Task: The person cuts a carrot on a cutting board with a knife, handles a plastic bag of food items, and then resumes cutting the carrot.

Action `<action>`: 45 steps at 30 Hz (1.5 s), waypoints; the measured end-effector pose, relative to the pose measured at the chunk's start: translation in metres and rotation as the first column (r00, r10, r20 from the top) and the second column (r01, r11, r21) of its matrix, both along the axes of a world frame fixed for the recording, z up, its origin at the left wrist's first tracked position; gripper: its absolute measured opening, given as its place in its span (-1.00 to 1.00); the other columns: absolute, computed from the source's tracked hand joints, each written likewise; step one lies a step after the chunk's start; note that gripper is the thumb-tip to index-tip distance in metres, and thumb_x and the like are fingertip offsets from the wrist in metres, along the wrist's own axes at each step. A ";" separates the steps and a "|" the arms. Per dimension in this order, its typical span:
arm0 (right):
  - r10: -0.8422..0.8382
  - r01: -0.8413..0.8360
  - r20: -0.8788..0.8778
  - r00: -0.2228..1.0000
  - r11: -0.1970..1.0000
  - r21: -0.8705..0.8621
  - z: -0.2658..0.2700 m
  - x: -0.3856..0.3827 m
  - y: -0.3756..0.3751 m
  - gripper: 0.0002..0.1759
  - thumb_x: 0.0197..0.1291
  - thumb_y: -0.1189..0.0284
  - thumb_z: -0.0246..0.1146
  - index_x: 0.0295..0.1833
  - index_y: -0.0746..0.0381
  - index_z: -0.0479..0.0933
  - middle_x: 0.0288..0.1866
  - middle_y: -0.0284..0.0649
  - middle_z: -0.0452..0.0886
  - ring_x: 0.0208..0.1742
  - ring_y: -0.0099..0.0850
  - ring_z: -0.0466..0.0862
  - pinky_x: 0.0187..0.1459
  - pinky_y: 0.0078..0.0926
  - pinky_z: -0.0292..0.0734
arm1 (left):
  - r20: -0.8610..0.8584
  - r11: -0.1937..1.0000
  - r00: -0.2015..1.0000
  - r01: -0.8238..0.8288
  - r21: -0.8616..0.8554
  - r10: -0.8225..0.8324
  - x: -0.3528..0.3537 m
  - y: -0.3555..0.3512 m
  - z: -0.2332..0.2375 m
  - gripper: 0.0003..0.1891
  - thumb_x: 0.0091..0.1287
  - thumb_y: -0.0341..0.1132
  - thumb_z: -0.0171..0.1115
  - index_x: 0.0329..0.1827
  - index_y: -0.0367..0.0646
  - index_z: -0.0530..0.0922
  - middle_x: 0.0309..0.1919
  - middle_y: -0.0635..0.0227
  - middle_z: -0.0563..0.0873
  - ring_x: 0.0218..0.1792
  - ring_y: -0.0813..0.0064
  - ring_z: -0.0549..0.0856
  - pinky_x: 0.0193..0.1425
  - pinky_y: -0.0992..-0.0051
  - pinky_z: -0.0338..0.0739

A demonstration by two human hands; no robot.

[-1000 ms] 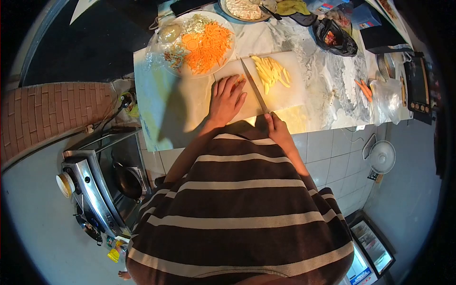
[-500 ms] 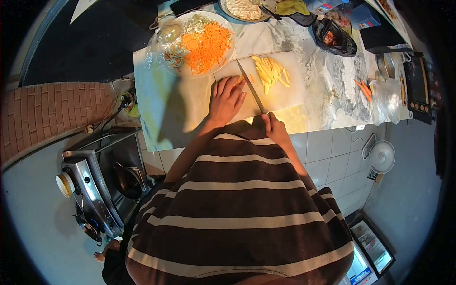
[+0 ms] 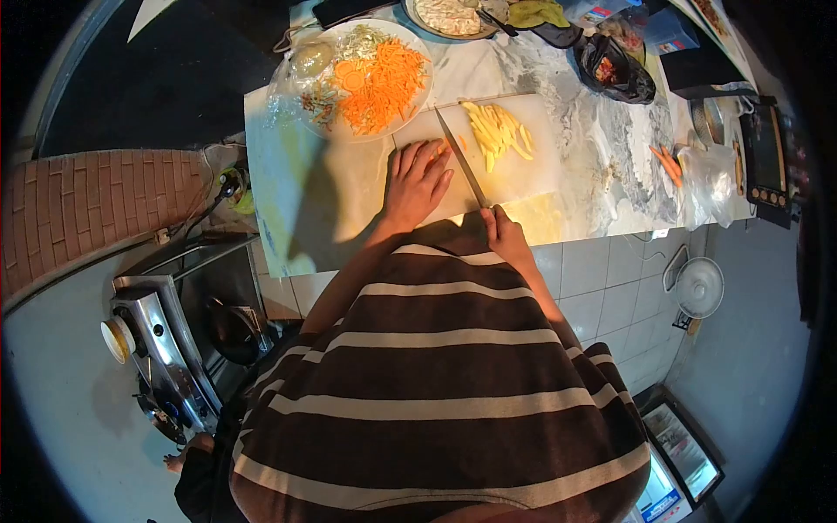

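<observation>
My left hand (image 3: 417,188) lies on the white cutting board (image 3: 545,161), its fingers bent over a piece of carrot (image 3: 439,151) that is mostly hidden beneath them. In my right hand (image 3: 505,234) is the handle of a knife (image 3: 462,159). The long blade points away from me across the board, just right of my left fingertips. A thin orange slice (image 3: 462,143) lies beside the blade. Further right on the board is a pile of pale yellow cut strips (image 3: 495,132).
A plate (image 3: 425,91) of shredded carrot (image 3: 384,91) and other shreds stands behind my left hand. Whole carrots (image 3: 667,164) and a clear plastic bag (image 3: 708,185) lie at right. A black bag (image 3: 641,85) sits further back. Another person's hand (image 3: 187,451) is near the stove (image 3: 166,336).
My hands and the knife stay in nearly the same place, with only a slight shift of the left fingers. At lower left, the other person's hand and dark sleeve have moved a little leftward.
</observation>
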State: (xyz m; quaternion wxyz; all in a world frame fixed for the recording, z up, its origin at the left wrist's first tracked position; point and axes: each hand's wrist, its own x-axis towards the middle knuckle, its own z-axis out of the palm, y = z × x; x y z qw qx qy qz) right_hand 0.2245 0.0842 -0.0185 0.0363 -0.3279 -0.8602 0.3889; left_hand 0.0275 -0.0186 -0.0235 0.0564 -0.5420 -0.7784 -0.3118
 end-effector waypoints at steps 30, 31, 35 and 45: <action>-0.013 0.012 0.069 0.998 1.000 0.024 0.005 -0.003 -0.001 -0.60 0.48 0.15 0.04 -0.19 0.33 0.40 -0.58 0.25 0.55 -0.45 0.29 0.60 -0.50 0.16 0.47 | 0.053 0.999 0.998 0.029 -0.022 -0.028 -0.002 0.001 0.002 -0.62 0.37 -0.19 0.20 0.17 -0.19 0.59 0.22 0.39 0.56 0.27 0.26 0.43 0.37 0.15 0.26; -0.013 0.011 0.070 0.997 1.000 0.024 0.005 -0.002 -0.001 -0.60 0.48 0.15 0.04 -0.19 0.33 0.40 -0.58 0.25 0.55 -0.45 0.29 0.60 -0.50 0.16 0.47 | 0.059 0.999 0.998 0.033 -0.021 -0.032 -0.002 0.001 0.001 -0.62 0.37 -0.19 0.20 0.17 -0.20 0.59 0.23 0.40 0.57 0.27 0.27 0.42 0.38 0.15 0.25; -0.008 0.005 0.112 0.994 1.000 0.029 0.009 -0.004 0.001 -0.61 0.48 0.16 0.04 -0.15 0.32 0.40 -0.57 0.25 0.56 -0.43 0.29 0.61 -0.47 0.17 0.49 | 0.061 0.999 0.998 0.031 -0.014 -0.030 -0.002 0.001 0.001 -0.61 0.37 -0.19 0.20 0.18 -0.20 0.58 0.23 0.39 0.57 0.28 0.26 0.42 0.38 0.14 0.25; -0.018 0.028 0.177 0.984 0.998 -0.051 0.018 -0.005 0.002 -0.62 0.49 0.16 0.02 -0.08 0.32 0.41 -0.53 0.27 0.57 -0.38 0.30 0.61 -0.42 0.19 0.49 | 0.076 0.999 0.997 -0.005 -0.032 0.007 -0.002 0.001 -0.002 -0.56 0.36 -0.17 0.22 0.23 -0.18 0.55 0.27 0.40 0.54 0.30 0.26 0.41 0.39 0.14 0.25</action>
